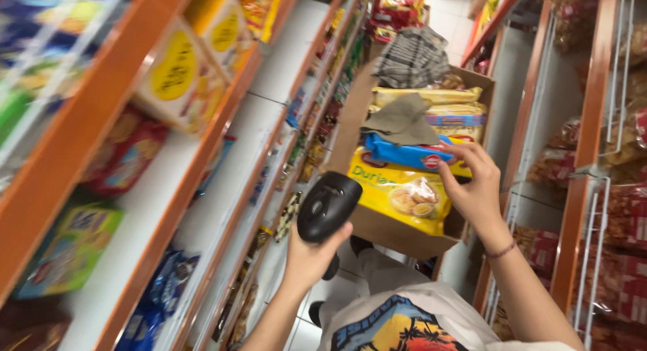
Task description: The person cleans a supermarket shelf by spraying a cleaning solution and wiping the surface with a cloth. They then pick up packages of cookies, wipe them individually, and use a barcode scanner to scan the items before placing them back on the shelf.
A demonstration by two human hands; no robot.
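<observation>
Your left hand point(311, 253) wrapped its fingers around a black handheld scanner point(328, 206), at seven o'clock from the cardboard box point(397, 233). Your right hand point(475, 189) pinched the yellow snack packet point(397, 192) at its three o'clock edge, inside the box beneath a blue packet point(401, 153).

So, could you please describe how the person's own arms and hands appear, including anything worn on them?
Both forearms are bare, with no sleeves reaching them and no gloves. The left hand shows no ring or band. The right hand has a thin dark reddish cord bracelet around its wrist. No watch is visible on either wrist.
</observation>
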